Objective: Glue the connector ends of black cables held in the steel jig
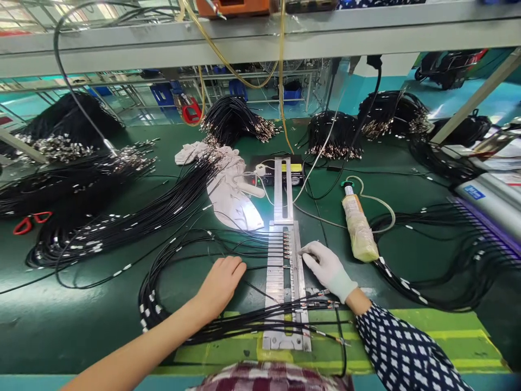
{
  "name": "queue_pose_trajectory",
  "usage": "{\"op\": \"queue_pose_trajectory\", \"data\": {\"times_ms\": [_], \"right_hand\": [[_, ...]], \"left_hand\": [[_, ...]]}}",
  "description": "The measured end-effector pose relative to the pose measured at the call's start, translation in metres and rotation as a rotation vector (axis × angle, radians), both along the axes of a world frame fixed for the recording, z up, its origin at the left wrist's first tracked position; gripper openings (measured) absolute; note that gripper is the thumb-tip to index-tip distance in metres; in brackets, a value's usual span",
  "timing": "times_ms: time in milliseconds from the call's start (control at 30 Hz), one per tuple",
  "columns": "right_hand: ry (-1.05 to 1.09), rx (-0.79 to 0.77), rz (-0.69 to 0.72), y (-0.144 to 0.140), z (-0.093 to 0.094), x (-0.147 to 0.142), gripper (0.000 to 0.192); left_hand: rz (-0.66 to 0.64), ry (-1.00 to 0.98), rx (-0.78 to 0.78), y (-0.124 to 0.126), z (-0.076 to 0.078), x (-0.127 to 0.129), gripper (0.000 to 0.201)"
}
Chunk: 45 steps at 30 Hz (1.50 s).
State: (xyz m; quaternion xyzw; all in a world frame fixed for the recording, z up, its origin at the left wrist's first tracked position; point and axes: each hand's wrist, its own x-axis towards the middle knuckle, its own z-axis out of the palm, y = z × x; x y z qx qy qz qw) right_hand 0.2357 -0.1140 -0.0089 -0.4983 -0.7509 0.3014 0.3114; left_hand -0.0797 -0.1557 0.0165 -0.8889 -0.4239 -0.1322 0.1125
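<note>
A long metal jig [278,277] with a row of slots lies lengthwise on the bench in front of me. Several black cables [254,252] run into its slots from the left, their metal ends lined up near the middle. My left hand [223,281], bare, is closed just left of the jig, with a black cable leading from its fingers to a slot. My right hand [328,267], in a white glove, pinches at the jig's right edge; what is between its fingertips is hidden. A loose bunch of black cables [244,320] lies across the jig's near end.
Bundled black cables [163,206] and red-handled scissors [33,221] lie left. A white cloth [228,187] and black control box [297,172] sit beyond the jig. Rightward are a wrapped bottle [359,228] with a tube and a grey machine [494,201]. A shelf beam [244,46] crosses overhead.
</note>
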Motion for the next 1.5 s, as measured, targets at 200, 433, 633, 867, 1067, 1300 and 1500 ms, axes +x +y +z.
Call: {"op": "queue_pose_trajectory", "data": {"times_ms": [200, 433, 633, 867, 1067, 1300, 1500], "right_hand": [[-0.003, 0.008, -0.006, 0.001, -0.001, 0.000, 0.015], [-0.007, 0.007, -0.002, 0.000, 0.000, -0.001, 0.016], [-0.008, 0.003, -0.002, 0.000, 0.001, -0.001, 0.016], [-0.014, -0.002, 0.004, 0.000, 0.003, -0.001, 0.017], [-0.002, 0.001, 0.002, 0.000, 0.005, -0.002, 0.017], [-0.003, -0.013, 0.000, 0.000, 0.008, -0.002, 0.015], [-0.013, -0.010, 0.003, 0.001, 0.009, -0.002, 0.016]], "left_hand": [[0.004, -0.049, -0.277, 0.001, -0.020, 0.043, 0.031], [-0.059, -0.351, -0.299, 0.018, -0.021, 0.039, 0.023], [-0.096, -0.323, -0.203, 0.025, -0.024, 0.039, 0.027], [-0.088, -0.304, -0.216, 0.029, -0.022, 0.040, 0.029], [-0.198, -0.315, -0.239, 0.037, -0.012, 0.037, 0.029], [-0.235, -0.256, -0.182, 0.038, -0.006, 0.037, 0.030], [-0.268, -0.296, -0.137, 0.036, -0.001, 0.041, 0.027]]}}
